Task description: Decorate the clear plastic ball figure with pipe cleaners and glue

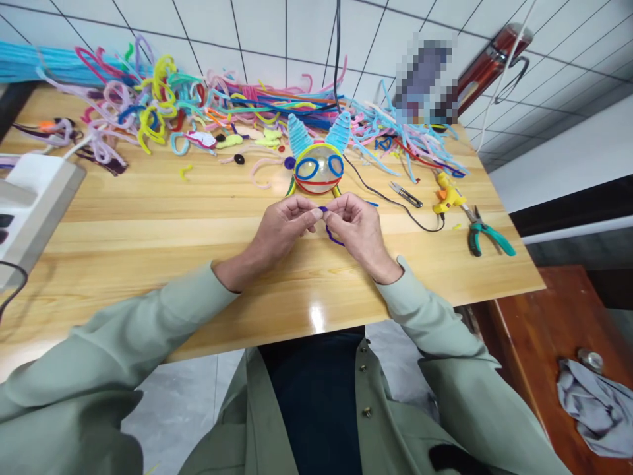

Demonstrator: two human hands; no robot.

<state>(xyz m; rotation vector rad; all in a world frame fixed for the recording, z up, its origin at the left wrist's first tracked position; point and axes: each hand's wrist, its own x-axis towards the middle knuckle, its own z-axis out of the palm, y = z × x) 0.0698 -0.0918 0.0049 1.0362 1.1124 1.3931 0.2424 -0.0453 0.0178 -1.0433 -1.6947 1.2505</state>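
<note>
Between the fingertips of both hands is a purple pipe cleaner [335, 236], its loose end curving down below the right fingers. My left hand [284, 224] pinches it from one side, and my right hand [357, 231] pinches it from the other. Just beyond the fingers stands a round, clear craft figure [319, 171] with light blue pointed ears, blue rings for eyes, a red band and a yellow edge. A small dark purple coil [289, 162] sits at the figure's left side. The hands partly hide the figure's lower part.
Heaped pipe cleaners [163, 105] of many colours line the wall. To the right lie thread snips [406, 195], a yellow glue gun [449, 194] with its cord, and green-handled pliers [489, 236]. A white power strip [37, 204] is at left; a red thermos [487, 69] stands at back right.
</note>
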